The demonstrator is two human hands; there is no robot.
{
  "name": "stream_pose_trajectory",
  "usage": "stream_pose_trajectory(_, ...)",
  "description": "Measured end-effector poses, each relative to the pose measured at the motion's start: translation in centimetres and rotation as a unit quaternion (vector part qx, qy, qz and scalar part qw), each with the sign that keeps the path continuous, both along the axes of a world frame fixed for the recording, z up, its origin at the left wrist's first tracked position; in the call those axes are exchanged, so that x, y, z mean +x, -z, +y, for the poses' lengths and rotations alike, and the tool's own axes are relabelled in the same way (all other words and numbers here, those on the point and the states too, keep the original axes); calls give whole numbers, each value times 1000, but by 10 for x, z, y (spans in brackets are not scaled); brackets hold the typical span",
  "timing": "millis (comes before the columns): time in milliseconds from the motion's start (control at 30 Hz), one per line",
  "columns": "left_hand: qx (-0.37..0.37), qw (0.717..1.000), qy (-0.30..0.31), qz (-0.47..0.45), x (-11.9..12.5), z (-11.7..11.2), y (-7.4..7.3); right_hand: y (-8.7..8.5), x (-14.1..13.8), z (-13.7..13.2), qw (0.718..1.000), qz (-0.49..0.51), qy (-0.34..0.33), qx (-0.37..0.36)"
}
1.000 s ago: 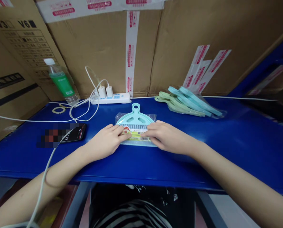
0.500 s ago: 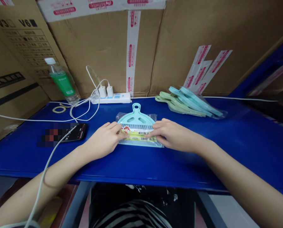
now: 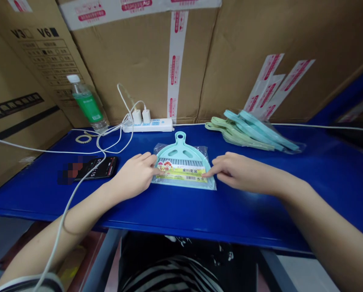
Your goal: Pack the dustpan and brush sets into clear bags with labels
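A light blue mini dustpan set (image 3: pixel 183 156) in a clear plastic bag lies flat on the blue table (image 3: pixel 321 174). A yellow-green label (image 3: pixel 181 173) runs across its front. My left hand (image 3: pixel 135 176) rests at the bag's left edge, fingers loosely spread, thumb tip on the label's left end. At the bag's right edge lies my right hand (image 3: pixel 242 172), its fingers stretched out and their tips touching the label's right end. Neither hand grips the bag.
A phone (image 3: pixel 100 168) on a white cable lies left of my left hand. Behind are a power strip (image 3: pixel 149 125) with two chargers, a green-labelled bottle (image 3: pixel 88 105), and a pile of bagged dustpan sets (image 3: pixel 254 132). Cardboard boxes (image 3: pixel 132 61) wall the back.
My two hands have slid apart along the label, the right one farthest, from the label's middle to its right end. The whole label now shows.
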State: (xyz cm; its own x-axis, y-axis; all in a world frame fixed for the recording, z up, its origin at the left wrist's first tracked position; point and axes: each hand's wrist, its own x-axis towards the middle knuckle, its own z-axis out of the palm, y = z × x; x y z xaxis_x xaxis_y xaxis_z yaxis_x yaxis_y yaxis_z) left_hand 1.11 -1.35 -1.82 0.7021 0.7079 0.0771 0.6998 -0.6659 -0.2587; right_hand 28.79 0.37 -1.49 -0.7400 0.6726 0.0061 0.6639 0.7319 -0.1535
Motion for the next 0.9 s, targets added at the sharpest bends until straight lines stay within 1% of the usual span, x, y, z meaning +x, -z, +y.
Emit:
stream_pose_trajectory(133,5,1000,-6,0,-1,1,0,1,4,2,1000,15,18,2)
stream_pose_trajectory(233,19,1000,-24,-2,-2,2,1,2,6,3,999,26,26,-1)
stream_pose_trajectory(400,37,998,-46,-3,-2,3,2,2,5,4,999,20,41,-23)
stream_pose_trajectory(533,20,998,-63,7,2,2,2,0,2,3,998,14,56,-38)
stream_pose_trajectory(733,2,997,-67,30,4,1,3,1,-1,4,998,34,22,-45)
stream_pose_trajectory(900,-23,994,-101,43,6,2,3,2,-1,7,998,39,6,-41)
